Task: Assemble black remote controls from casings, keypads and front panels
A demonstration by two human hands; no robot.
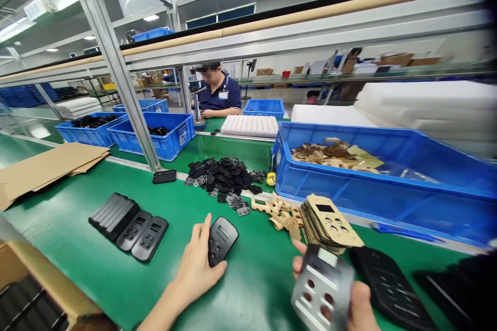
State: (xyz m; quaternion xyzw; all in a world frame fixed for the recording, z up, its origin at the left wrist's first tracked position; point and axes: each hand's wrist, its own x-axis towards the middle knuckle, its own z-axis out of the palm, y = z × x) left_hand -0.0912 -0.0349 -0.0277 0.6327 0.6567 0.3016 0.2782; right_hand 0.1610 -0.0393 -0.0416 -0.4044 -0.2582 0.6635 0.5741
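My left hand (198,264) grips a black remote-control housing (221,239) just above the green table. My right hand (351,302) holds a grey, glossy sheet with button holes (322,287) near the bottom edge. Right behind that sheet lies a stack of tan backing sheets with the same holes (330,222). A row of finished black housings (128,225) lies overlapped to the left of my left hand. A pile of small black and grey parts (223,176) sits further back.
A big blue bin (373,191) with tan scraps stands at the right. Two more blue bins (155,134) stand at the back left. Flat cardboard (42,168) lies at the left, a cardboard box (34,289) at the bottom left. A person in a dark shirt (219,95) works across the line.
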